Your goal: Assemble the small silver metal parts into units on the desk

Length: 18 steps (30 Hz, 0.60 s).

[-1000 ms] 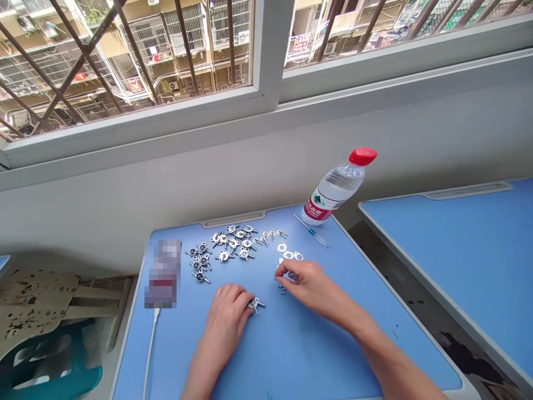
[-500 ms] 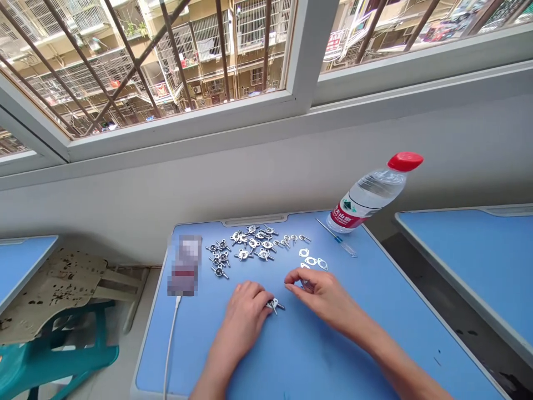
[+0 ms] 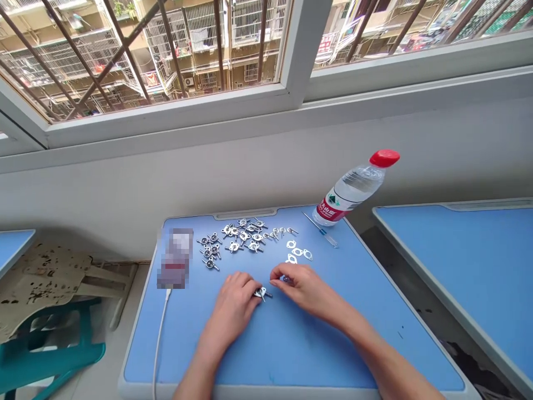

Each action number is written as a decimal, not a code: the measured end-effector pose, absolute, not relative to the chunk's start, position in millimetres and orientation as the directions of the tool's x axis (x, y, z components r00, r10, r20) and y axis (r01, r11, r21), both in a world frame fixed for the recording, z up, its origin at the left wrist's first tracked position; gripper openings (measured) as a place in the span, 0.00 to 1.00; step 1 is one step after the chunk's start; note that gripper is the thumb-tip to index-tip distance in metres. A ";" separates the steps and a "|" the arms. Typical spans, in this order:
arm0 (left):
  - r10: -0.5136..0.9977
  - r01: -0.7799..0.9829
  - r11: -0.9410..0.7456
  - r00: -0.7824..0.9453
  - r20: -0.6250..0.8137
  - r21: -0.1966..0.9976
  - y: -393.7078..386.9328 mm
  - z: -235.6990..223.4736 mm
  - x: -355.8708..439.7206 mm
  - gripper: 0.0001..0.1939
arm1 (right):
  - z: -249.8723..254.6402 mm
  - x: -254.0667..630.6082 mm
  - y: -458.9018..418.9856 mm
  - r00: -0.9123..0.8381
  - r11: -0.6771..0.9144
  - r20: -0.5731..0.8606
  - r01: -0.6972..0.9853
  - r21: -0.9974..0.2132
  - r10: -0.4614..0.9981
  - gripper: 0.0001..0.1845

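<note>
My left hand [image 3: 237,297] rests on the blue table, its thumb and fingers closed on a small silver metal fitting [image 3: 262,293] with a flange and thin pins. Just to the right, my right hand [image 3: 297,280] hovers over the table in a pinch. Whatever sits between its fingertips is too small to make out. Beyond that hand lie several flat oval metal plates [image 3: 297,252] with holes. Farther back spreads a group of similar silver fittings [image 3: 244,236], and left of it a cluster with dark round centres [image 3: 210,253].
A water bottle with a red cap [image 3: 352,189] stands at the table's back right, beside a thin screwdriver [image 3: 320,229]. A blurred-out rectangular device [image 3: 175,259] with a white cable [image 3: 161,333] lies at left. Another blue table [image 3: 466,250] stands to the right.
My right hand has moved left, nearer to the fitting, still pinched. My left hand keeps its hold on the fitting. The camera view has swung a little.
</note>
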<state>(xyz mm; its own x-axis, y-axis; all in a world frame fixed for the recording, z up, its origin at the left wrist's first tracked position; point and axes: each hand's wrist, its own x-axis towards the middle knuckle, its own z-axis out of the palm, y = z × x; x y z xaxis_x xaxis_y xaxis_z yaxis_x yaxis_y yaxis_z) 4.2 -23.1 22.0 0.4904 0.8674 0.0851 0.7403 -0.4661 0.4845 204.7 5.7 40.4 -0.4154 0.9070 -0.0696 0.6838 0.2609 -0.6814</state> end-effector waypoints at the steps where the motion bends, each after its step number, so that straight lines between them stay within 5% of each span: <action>1: 0.867 0.739 -0.466 0.492 0.083 0.487 -22.9 22.3 4.3 0.09 | 41.0 204.7 5.4 -0.426 0.267 -0.078 0.689 -0.673 0.901 0.09; 18: 0.859 0.723 -0.481 0.501 0.102 0.496 -21.7 16.6 4.5 0.05 | 39.2 201.2 1.4 -0.490 0.365 -0.079 0.738 -0.567 0.868 0.11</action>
